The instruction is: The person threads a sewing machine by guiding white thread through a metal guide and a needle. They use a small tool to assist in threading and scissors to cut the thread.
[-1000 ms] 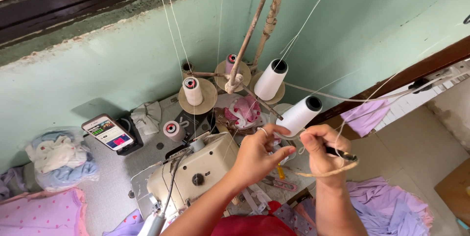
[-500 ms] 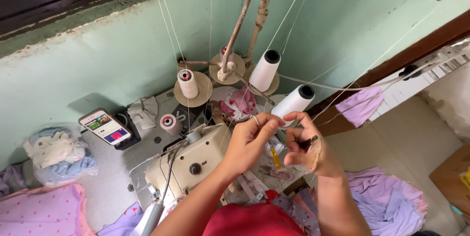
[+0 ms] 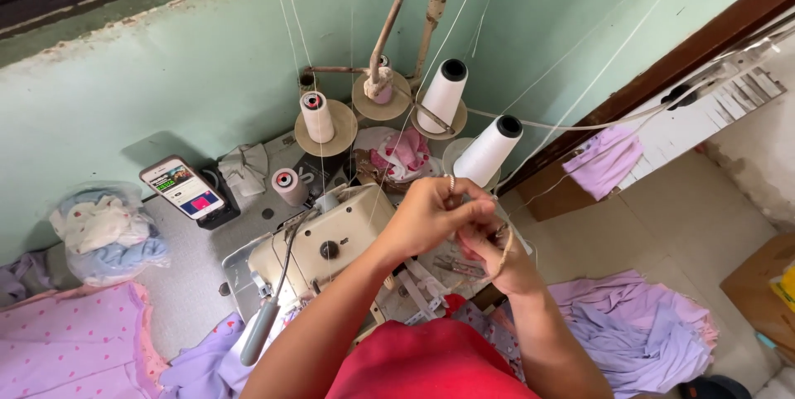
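Above the cream sewing machine (image 3: 331, 246), at about the centre of the view, both hands are meeting over a fine white thread (image 3: 530, 200). The left hand (image 3: 426, 217) is pinching with its fingers (image 3: 472, 210) drawn together, apparently on the thread's end, though the strand itself is too thin to make out between them. The right hand (image 3: 497, 254), just beside and touching the left at about 4 o'clock from it, is curling its fingers closed around something small and dark, possibly snips; I cannot tell exactly what it is.

The thread is running up from the hands toward 1 o'clock, past the tilted white cone (image 3: 489, 151) standing just beyond the knuckles. A second white cone (image 3: 443, 94) and a smaller spool (image 3: 317, 116) are sitting on the thread stand (image 3: 389, 84) at 12 o'clock, with strands already rising from them toward the top of the frame.

Judging by this, the cones are seated and led up, while the end being handled is not yet at the machine; the joining or feeding seems to be mid-way. A phone (image 3: 182, 188) is leaning on the tabletop (image 3: 178, 279) at 9 o'clock, and lilac fabric (image 3: 638, 329) is lying on the floor at 4 o'clock.
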